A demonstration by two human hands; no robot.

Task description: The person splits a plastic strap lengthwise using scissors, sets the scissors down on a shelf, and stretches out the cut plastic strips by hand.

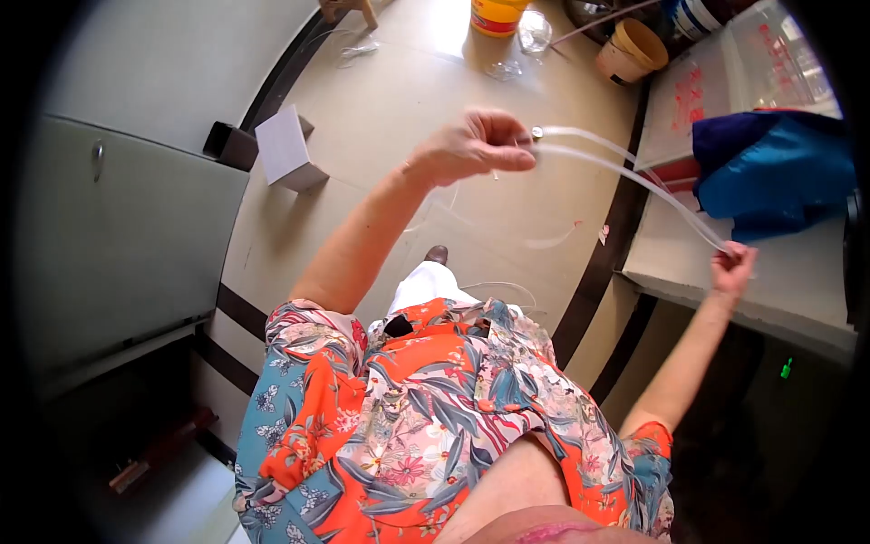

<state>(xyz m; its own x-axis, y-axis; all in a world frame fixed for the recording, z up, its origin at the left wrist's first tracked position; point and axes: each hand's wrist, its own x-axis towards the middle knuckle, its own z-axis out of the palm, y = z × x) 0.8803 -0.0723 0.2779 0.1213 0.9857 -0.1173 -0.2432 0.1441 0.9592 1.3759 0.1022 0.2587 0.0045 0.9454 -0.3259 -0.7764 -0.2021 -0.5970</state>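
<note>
A white translucent strand [634, 175], like thin plastic tubing or strapping, stretches in two lengths between my hands. My left hand [476, 148], raised over the floor at the middle, is closed in a pinch on it. Beside those fingertips is a small dark, shiny round piece [536, 132], too small to name. Off to the right, my right hand [733, 267] grips the other end of both lengths, near the edge of a pale ledge [671, 263]. Fainter, blurred loops hang below my left hand.
A white box [288, 150] stands on the floor at left, beside grey cabinets [136, 208]. Blue cloth [770, 181] lies on the right ledge by a large translucent container [707, 82]. A yellow bucket [497, 16] and an orange-beige bucket [632, 52] stand at the back.
</note>
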